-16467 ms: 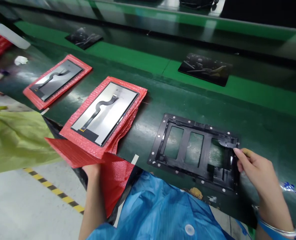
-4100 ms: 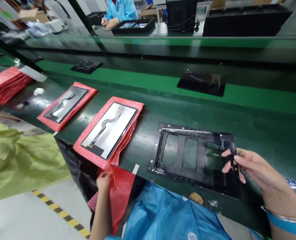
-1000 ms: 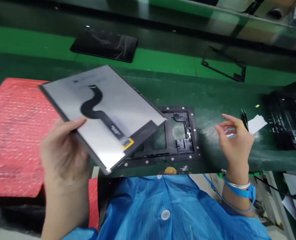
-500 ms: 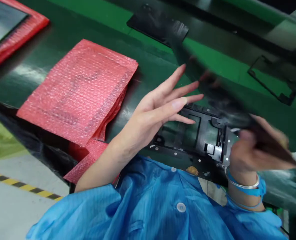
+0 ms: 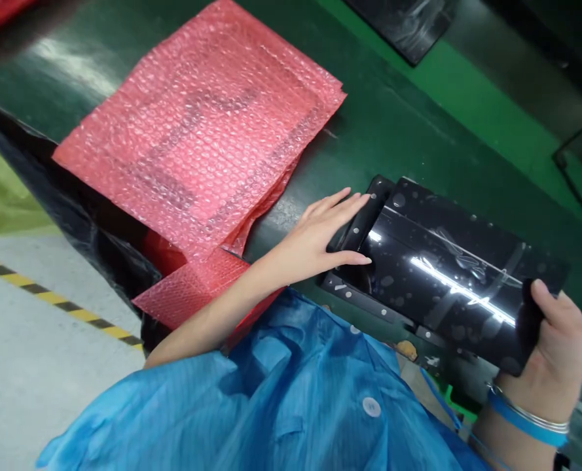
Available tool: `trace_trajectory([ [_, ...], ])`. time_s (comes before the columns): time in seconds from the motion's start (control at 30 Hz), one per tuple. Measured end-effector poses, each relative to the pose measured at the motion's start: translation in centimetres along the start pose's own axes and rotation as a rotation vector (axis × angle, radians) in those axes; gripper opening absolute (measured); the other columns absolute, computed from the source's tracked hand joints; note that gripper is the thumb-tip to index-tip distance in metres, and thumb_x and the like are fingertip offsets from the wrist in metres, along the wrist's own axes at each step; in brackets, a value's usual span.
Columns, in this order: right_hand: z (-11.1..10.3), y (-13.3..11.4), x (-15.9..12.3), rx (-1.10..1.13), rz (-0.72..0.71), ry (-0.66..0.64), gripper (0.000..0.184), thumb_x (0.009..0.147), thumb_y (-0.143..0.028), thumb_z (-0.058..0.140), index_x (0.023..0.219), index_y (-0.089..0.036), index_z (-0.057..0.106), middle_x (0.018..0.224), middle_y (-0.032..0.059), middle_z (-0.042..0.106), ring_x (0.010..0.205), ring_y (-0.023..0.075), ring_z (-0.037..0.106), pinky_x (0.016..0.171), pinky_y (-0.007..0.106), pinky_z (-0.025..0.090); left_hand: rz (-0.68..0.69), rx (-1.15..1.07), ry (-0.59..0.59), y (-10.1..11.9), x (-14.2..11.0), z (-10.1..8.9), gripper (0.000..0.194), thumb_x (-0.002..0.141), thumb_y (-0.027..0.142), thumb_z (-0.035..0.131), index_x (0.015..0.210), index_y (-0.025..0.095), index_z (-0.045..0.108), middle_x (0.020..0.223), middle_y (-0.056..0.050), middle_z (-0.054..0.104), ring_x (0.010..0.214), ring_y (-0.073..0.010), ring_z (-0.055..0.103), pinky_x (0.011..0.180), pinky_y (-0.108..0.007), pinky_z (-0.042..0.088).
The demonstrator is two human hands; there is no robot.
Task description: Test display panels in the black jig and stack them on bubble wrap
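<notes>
A glossy black panel (image 5: pixel 448 275), covered in clear film with bubbles, lies over a black plastic frame (image 5: pixel 366 304). Most of the frame is hidden under it; its left end and near edge stick out. My right hand (image 5: pixel 563 333) grips the panel's right end, thumb on the glossy face and fingers out of sight beneath. At the left end, my left hand (image 5: pixel 327 239) has its fingers stretched out over the frame's edge, thumb apart and reaching toward the panel. Nothing is held in it.
Red bubble-wrap bags (image 5: pixel 197 131) are stacked on the dark green table (image 5: pixel 383 124), left of my hands. Another black panel (image 5: pixel 413 26) lies at the back. A thin black bracket (image 5: pixel 578 170) is at the far right. A black bag (image 5: pixel 84 216) hangs at the table's left edge.
My right hand has brought the tilted panel down over the frame, so its glossy face now shows. My left hand has moved to the frame's left end. The view has shifted.
</notes>
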State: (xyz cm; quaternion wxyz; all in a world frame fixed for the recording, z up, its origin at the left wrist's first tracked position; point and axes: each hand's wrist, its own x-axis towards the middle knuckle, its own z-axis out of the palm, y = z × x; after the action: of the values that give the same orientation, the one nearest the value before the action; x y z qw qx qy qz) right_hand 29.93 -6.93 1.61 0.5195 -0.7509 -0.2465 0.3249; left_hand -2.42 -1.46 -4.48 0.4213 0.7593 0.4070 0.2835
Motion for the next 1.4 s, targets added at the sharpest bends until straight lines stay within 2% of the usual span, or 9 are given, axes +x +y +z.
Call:
trace_trajectory([
  [0.2, 0.2, -0.3, -0.7, -0.056, 0.005, 0.019, 0.036, 0.048, -0.035, 0.08, 0.08, -0.019, 0.071, 0.07, 0.0019, 0.068, 0.082, 0.0303, 0.072, 0.078, 0.05, 0.061, 0.016, 0.148, -0.075, 0.1, 0.1, 0.5, 0.09, 0.089, 0.07, 0.055, 0.16, 0.023, 0.025, 0.164, -0.012, 0.026, 0.155, -0.03, 0.015, 0.124, -0.052, 0.013],
  [0.43, 0.4, -0.2, -0.8, -0.071, -0.004, 0.036, 0.031, 0.046, -0.034, 0.081, 0.071, -0.02, 0.069, 0.067, 0.0025, 0.066, 0.084, 0.0324, 0.071, 0.08, 0.052, 0.059, 0.032, 0.175, -0.057, -0.1, 0.0, 0.9, 0.09, 0.086, 0.069, 0.059, 0.159, 0.025, 0.029, 0.164, -0.013, 0.027, 0.155, -0.0304, 0.016, 0.124, -0.052, 0.012],
  [0.63, 1.0, -0.4, -1.1, -0.089, -0.012, 0.046, 0.033, 0.045, -0.036, 0.081, 0.073, -0.021, 0.072, 0.069, 0.0041, 0.068, 0.086, 0.0341, 0.071, 0.078, 0.053, 0.059, 0.052, 0.176, -0.045, -0.2, 0.0, 1.0, 0.09, 0.085, 0.064, 0.065, 0.158, 0.023, 0.032, 0.163, -0.014, 0.029, 0.155, -0.0313, 0.016, 0.124, -0.052, 0.013],
  [1.0, 0.6, -0.3, -0.7, -0.069, -0.007, 0.044, 0.037, 0.041, -0.034, 0.083, 0.072, -0.019, 0.07, 0.067, 0.001, 0.067, 0.076, 0.0292, 0.07, 0.077, 0.049, 0.06, 0.041, 0.215, -0.046, -0.1, 0.0, 1.1, 0.089, 0.085, 0.064, 0.065, 0.157, 0.022, 0.034, 0.163, -0.013, 0.029, 0.155, -0.0307, 0.017, 0.124, -0.051, 0.014],
  [1.27, 0.7, -0.4, -1.1, -0.089, -0.019, 0.03, 0.035, 0.045, -0.036, 0.083, 0.074, -0.02, 0.071, 0.07, 0.0004, 0.068, 0.066, 0.0246, 0.067, 0.073, 0.047, 0.06, 0.045, 0.233, -0.047, -0.1, 0.0, 1.1, 0.086, 0.085, 0.064, 0.065, 0.156, 0.024, 0.037, 0.163, -0.013, 0.029, 0.155, -0.0312, 0.017, 0.124, -0.053, 0.015],
  [1.4, 0.6, -0.7, -1.2, -0.137, -0.018, 0.055, 0.035, 0.046, -0.036, 0.083, 0.076, -0.021, 0.072, 0.069, 0.0002, 0.068, 0.06, 0.0218, 0.064, 0.071, 0.047, 0.059, 0.05, 0.24, -0.045, -0.1, 0.0, 1.1, 0.08, 0.085, 0.06, 0.068, 0.154, 0.029, 0.041, 0.164, -0.011, 0.027, 0.154, -0.0314, 0.018, 0.123, -0.055, 0.016],
])
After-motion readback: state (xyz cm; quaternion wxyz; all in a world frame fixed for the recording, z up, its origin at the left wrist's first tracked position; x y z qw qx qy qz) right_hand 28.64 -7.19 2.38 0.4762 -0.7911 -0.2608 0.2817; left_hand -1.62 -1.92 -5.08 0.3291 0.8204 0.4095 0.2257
